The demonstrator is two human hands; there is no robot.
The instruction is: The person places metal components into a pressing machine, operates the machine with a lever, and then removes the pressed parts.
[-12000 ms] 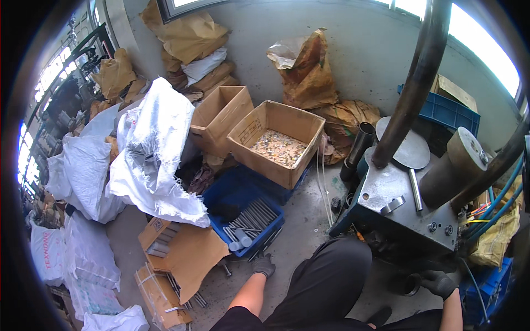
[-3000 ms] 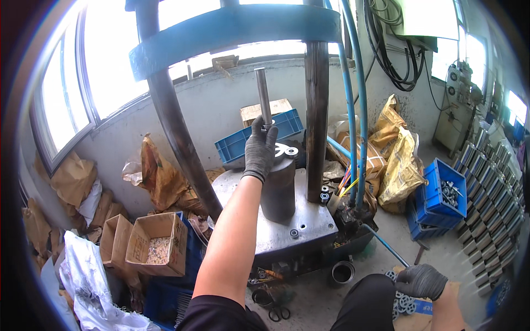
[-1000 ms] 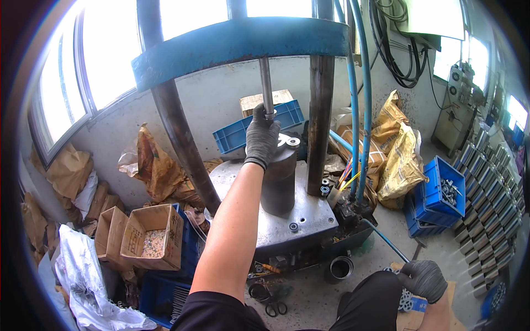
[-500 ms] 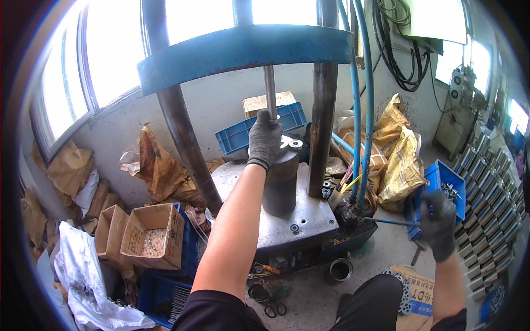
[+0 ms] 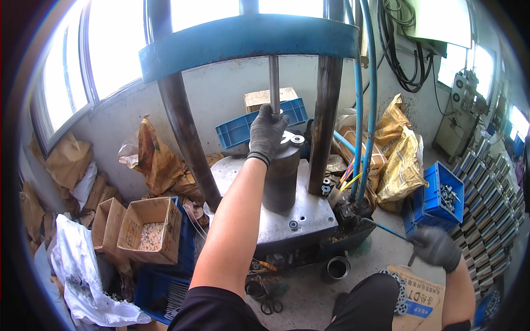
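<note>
My left hand, in a dark glove, is closed around a thin upright metal rod. The rod stands on a dark steel cylinder on the grey press table, under the blue crossbeam. A small metal washer lies on the cylinder's top beside the hand. My right hand, also gloved, grips the dark end of a thin blue lever low at the press's right side.
Two rusty press columns flank the cylinder, and blue hoses hang at the right. Cardboard boxes and a white sack lie on the left. Blue crates of parts and racks stand on the right.
My right hand rose from beside my knee to the blue lever and has since dropped lower with it. My left hand has stayed on the upright rod.
</note>
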